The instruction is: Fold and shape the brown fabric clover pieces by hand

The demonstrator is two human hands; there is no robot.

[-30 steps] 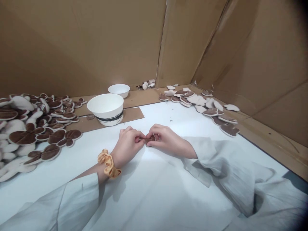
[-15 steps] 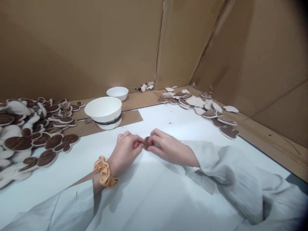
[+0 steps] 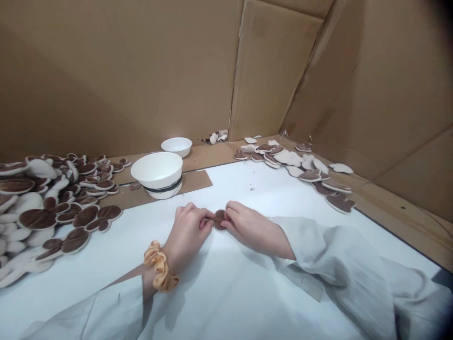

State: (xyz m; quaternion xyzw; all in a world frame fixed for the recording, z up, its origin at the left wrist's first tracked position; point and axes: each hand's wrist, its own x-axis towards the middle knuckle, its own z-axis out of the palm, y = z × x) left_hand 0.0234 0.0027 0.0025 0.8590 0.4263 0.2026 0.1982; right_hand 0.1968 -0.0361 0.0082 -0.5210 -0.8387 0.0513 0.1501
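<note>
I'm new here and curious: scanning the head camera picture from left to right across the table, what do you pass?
Pile of brown-and-cream fabric pieces → large white bowl → left hand → small brown piece → right hand → scattered fabric pieces.

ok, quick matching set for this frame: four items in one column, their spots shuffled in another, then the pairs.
Items:
1. small brown fabric piece
2. large white paper bowl with a black band
3. small white bowl
4. yellow fabric scrunchie

Places:
A. on the left wrist
B. pinched between the left hand and right hand
C. on the brown cardboard strip
D. farther back, near the cardboard wall

Pairs: 1-B, 2-C, 3-D, 4-A
</note>
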